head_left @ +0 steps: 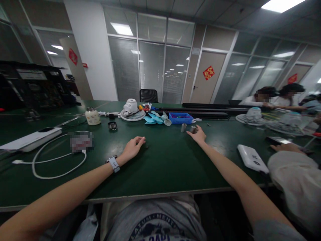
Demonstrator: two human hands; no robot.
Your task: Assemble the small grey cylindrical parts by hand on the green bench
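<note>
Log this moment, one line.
left hand: contents unclear | right hand: at metal cylinder, grip unclear | second cylinder: upright beside | blue basket: behind

The left cylinder (184,127), small, grey and metallic-looking, stands upright on the green tabletop (165,167). Just beside it, the right cylinder (193,129), alike and upright, sits between thumb and fingers of the right hand (200,136); the grip is unclear.

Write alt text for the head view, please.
A person's right hand has thumb and fingers about one of two small grey cylinders on a green table, contact unclear; the left hand, fingers curled, is apart to the left. Beyond the cylinders are a blue tray and light-blue fan blades; another person's hand is at far right.
</note>
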